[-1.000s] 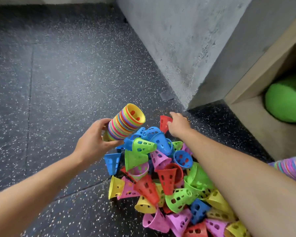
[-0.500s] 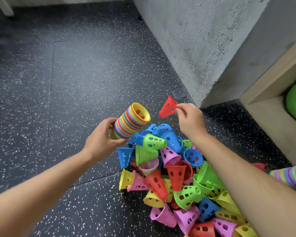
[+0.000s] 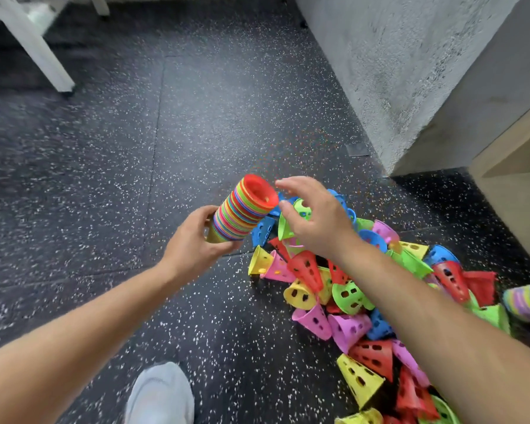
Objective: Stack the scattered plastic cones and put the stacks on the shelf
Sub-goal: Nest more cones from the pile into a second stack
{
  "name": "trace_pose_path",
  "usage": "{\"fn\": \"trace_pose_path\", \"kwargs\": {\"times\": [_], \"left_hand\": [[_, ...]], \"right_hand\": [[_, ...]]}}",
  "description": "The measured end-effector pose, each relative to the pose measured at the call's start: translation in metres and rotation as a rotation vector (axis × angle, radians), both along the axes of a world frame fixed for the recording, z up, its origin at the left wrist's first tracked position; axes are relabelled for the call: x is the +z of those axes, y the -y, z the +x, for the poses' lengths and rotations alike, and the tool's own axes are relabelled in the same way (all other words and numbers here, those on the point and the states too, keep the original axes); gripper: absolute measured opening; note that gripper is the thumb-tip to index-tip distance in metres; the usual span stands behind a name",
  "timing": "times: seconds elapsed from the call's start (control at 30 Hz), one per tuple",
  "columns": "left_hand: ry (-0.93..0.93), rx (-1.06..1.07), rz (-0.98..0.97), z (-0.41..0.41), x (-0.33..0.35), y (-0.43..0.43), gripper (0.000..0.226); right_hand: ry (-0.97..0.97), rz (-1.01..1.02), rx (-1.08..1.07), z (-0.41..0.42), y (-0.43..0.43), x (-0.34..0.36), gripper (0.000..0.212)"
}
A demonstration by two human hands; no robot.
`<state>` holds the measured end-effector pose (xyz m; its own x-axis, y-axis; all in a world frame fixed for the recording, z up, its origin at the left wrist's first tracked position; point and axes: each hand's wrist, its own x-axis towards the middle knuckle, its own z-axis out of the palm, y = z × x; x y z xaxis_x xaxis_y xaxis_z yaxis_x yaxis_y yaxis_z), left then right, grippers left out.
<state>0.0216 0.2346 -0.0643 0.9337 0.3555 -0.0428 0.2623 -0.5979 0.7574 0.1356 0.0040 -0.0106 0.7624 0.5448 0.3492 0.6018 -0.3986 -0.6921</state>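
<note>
Head view: left hand wraps its grip around the lower, narrow end of the stack of cones, fingers and thumb pressed onto the ribbed sides. The stack's long axis tilts from about 7 o'clock at the held end to about 1 o'clock at the open mouth, where a red cone sits as the topmost layer. Right hand hovers just beside that mouth, at roughly 3 o'clock from it, grip spread with fingers loosely fanned and nothing held; whether a fingertip touches the red rim cannot be told through the blur. The pile of loose cones lies on the speckled floor at about 4 to 5 o'clock from the stack, directly beneath and beyond the right forearm, so the right hand is the nearer one for the next pick. A second striped stack shows at the right edge. The shelf stands at 2 o'clock, well apart from both hands. Judgement: stacking is in progress; many cones remain loose. A grey shoe appears at 6 o'clock.
</note>
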Motion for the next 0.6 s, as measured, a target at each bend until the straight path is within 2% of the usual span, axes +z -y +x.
{"fn": "trace_pose_path", "kwargs": {"times": [0.1, 0.2, 0.3, 0.47, 0.6], "left_hand": [[-0.031, 0.018, -0.029, -0.028, -0.01, 0.003, 0.071], [-0.048, 0.021, -0.081, -0.046, -0.024, 0.005, 0.065], [-0.081, 0.007, -0.089, -0.053, -0.042, 0.005, 0.065], [-0.135, -0.027, -0.144, -0.057, -0.069, 0.004, 0.066], [-0.152, -0.049, -0.153, -0.059, -0.079, 0.003, 0.067]], "right_hand": [[-0.053, -0.182, -0.102, -0.012, 0.006, -0.017, 0.034], [-0.062, -0.52, -0.103, -0.014, 0.009, -0.035, 0.049], [-0.013, -0.741, -0.091, -0.013, 0.003, -0.048, 0.066], [0.039, -0.936, -0.072, 0.0, -0.02, -0.062, 0.084], [0.066, -0.959, -0.107, 0.005, -0.029, -0.07, 0.07]]}}
